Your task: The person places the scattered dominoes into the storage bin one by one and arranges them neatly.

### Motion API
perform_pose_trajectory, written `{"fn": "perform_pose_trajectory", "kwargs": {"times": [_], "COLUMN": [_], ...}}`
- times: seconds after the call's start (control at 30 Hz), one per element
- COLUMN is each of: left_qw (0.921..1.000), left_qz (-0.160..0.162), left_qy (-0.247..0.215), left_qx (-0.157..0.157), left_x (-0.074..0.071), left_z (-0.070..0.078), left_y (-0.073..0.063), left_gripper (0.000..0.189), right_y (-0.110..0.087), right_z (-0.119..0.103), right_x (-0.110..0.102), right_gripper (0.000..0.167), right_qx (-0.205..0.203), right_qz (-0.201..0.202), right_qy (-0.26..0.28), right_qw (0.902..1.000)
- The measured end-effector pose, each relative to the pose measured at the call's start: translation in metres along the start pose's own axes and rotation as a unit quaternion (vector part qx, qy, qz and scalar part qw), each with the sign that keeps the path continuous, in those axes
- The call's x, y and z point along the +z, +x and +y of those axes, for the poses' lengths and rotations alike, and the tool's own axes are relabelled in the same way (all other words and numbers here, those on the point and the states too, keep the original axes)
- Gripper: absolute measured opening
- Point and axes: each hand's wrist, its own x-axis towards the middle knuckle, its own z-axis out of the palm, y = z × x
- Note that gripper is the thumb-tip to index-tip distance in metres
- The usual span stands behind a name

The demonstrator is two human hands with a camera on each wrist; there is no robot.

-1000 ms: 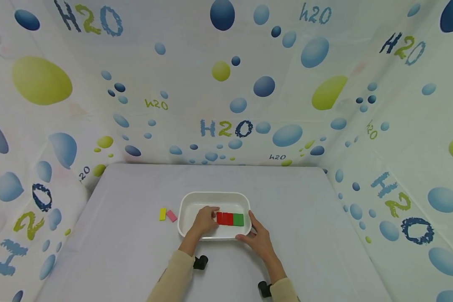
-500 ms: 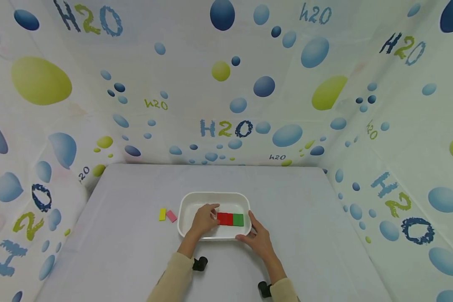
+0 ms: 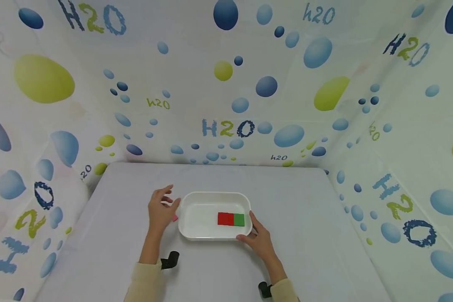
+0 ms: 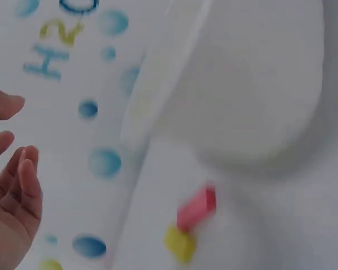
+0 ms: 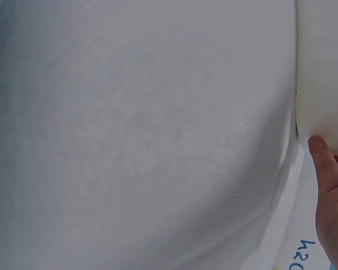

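Observation:
A white tray (image 3: 198, 219) sits on the table, with red blocks (image 3: 225, 219) and a green block (image 3: 239, 219) side by side in its right half. My right hand (image 3: 262, 242) holds the tray's near right corner, thumb at the front edge and fingers along the side. Left of the tray, my left hand (image 3: 159, 212) hovers with fingers spread and nothing in them. Beneath it a pink block (image 3: 175, 218) peeks out. The left wrist view shows this pink block (image 4: 197, 208) against a yellow block (image 4: 180, 244), which the hand hides from the head camera.
A white cloth covers the table (image 3: 294, 201). Around it hang white curtains (image 3: 196, 84) printed with blue and green spots and lettering. Black wrist cameras (image 3: 170, 260) jut from both sleeves.
My left hand has left the red blocks inside the tray and moved left, over the pink and yellow blocks. The right hand stays at the tray's corner.

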Motion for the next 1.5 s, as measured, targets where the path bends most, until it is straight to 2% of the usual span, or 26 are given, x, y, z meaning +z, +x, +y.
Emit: {"fn": "perform_pose_trajectory", "kwargs": {"times": [0.13, 0.23, 0.33, 0.43, 0.53, 0.7, 0.9, 1.5], "left_qw": [0.9953, 0.9874, 0.9775, 0.9641, 0.952, 0.9394, 0.9321, 0.9267], "left_qz": [-0.011, -0.028, -0.052, -0.092, -0.136, -0.187, -0.204, -0.222], "left_qy": [0.043, 0.07, 0.108, 0.148, 0.166, 0.184, 0.208, 0.218], "left_qx": [-0.086, -0.139, -0.174, -0.201, -0.218, -0.221, -0.215, -0.211], "left_x": [-0.03, -0.044, -0.053, -0.058, -0.062, -0.063, -0.062, -0.06], "left_z": [-0.028, -0.046, -0.061, -0.073, -0.081, -0.09, -0.094, -0.086], "left_y": [0.001, -0.002, -0.004, -0.007, -0.01, -0.011, -0.008, -0.004], "left_gripper": [0.049, 0.049, 0.051, 0.057, 0.063, 0.071, 0.071, 0.06], "right_y": [-0.001, -0.001, -0.001, 0.0, 0.0, 0.001, 0.001, -0.001], "right_z": [0.0, 0.0, 0.0, 0.0, 0.0, 0.0, -0.001, 0.001], "right_x": [-0.002, -0.003, -0.003, -0.002, -0.002, -0.001, -0.001, -0.002], "right_gripper": [0.103, 0.103, 0.103, 0.102, 0.102, 0.101, 0.102, 0.103], "right_qx": [0.0, -0.005, -0.009, -0.005, 0.007, -0.001, -0.01, -0.009], "right_qz": [0.002, 0.002, 0.0, -0.002, -0.001, 0.002, 0.006, 0.001], "right_qy": [-0.002, 0.001, 0.004, 0.004, 0.003, -0.005, -0.002, 0.004], "right_qw": [1.0, 1.0, 0.9999, 1.0, 1.0, 1.0, 0.9999, 0.9999]}}
